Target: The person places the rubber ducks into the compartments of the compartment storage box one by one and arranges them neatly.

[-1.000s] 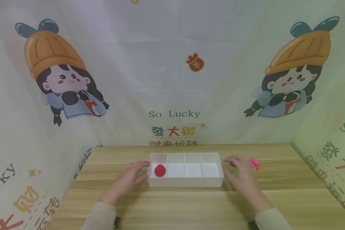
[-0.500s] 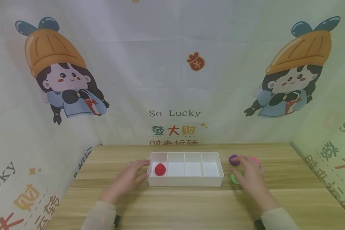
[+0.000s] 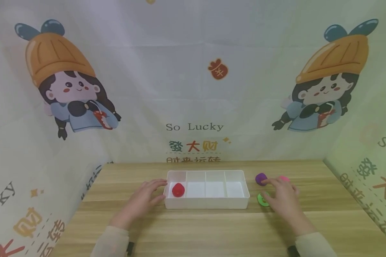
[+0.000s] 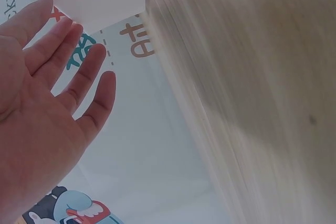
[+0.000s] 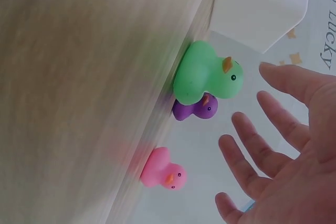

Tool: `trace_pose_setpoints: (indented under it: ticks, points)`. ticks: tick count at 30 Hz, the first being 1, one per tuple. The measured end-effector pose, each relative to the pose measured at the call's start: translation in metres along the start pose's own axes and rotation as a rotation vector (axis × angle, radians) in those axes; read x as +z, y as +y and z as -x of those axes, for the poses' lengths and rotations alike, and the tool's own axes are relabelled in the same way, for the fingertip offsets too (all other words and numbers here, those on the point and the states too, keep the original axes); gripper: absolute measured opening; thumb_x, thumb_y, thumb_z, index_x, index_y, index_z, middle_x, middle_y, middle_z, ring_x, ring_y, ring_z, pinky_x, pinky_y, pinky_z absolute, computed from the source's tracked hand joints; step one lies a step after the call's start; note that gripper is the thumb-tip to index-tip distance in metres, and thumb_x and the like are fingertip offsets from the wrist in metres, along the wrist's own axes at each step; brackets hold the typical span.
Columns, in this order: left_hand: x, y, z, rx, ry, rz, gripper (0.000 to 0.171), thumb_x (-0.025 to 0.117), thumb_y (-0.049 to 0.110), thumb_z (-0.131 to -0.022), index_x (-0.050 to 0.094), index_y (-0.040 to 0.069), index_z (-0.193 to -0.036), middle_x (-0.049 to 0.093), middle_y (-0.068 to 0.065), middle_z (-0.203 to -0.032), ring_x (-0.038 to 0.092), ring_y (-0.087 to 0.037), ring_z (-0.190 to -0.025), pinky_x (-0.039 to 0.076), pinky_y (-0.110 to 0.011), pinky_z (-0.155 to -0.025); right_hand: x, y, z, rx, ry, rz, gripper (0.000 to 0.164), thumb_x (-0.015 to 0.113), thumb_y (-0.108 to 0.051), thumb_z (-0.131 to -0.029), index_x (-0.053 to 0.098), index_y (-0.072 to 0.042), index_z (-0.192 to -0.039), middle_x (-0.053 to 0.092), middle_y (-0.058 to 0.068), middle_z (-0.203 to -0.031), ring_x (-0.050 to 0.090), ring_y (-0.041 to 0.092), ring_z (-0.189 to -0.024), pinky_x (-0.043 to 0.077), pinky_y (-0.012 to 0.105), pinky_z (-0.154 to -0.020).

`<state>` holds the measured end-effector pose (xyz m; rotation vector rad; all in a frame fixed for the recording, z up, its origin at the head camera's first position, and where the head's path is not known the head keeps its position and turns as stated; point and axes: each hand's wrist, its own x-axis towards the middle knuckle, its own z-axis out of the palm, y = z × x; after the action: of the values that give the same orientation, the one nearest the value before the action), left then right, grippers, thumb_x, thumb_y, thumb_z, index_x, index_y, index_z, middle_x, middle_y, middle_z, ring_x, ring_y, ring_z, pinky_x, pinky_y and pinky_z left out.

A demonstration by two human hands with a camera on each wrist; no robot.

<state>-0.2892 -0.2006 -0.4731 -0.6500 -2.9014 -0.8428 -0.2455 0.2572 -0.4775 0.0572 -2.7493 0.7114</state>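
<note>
Wood-grain table lay underneath, patterned cloth beyond the fingers. The left hand, relaxed, touched a white 4-section tray, red toy inside nearest its fingertips. The right hand, unclenched, part-hid a pink duck, green duck and purple duck by its fingertips.

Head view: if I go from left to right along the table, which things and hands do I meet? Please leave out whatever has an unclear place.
Left hand → white box, with a red toy in its leftmost compartment → purple duck → right hand.
</note>
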Motion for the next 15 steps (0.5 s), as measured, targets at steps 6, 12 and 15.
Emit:
trace_pose_setpoints:
  ticks: [6,12,15]
  points:
    - [-0.0003,0.0007,-0.0003,-0.02,-0.009,-0.003,0.048,0.07,0.022,-0.099,0.058,0.011,-0.144,0.054,-0.009,-0.155,0.046,-0.037,-0.145,0.036,-0.062,-0.121,-0.0018,0.003,0.0,-0.006,-0.047,-0.003,0.047,0.083,-0.023,-0.084,0.069,-0.009,-0.127,0.069,0.022,-0.132,0.058,0.051,-0.124,0.022,0.077,-0.107]
    - [-0.0002,0.0005,0.001,-0.008,-0.01,-0.017,0.048,0.07,0.022,-0.099,0.058,0.01,-0.144,0.054,-0.01,-0.155,0.046,-0.038,-0.145,0.032,-0.065,-0.122,-0.0028,0.0074,0.003,-0.017,-0.085,0.0,0.049,0.088,-0.023,-0.079,0.071,-0.009,-0.122,0.073,0.02,-0.121,0.063,0.048,-0.116,0.023,0.073,-0.105]
    - [-0.0005,0.0015,0.0013,-0.002,-0.005,-0.021,0.047,0.07,0.022,-0.099,0.059,0.01,-0.143,0.055,-0.01,-0.154,0.046,-0.038,-0.144,0.033,-0.064,-0.122,-0.0035,0.0092,0.0049,-0.022,-0.096,-0.005,0.048,0.09,-0.02,-0.076,0.072,-0.01,-0.12,0.074,0.019,-0.121,0.064,0.047,-0.115,0.023,0.072,-0.106]
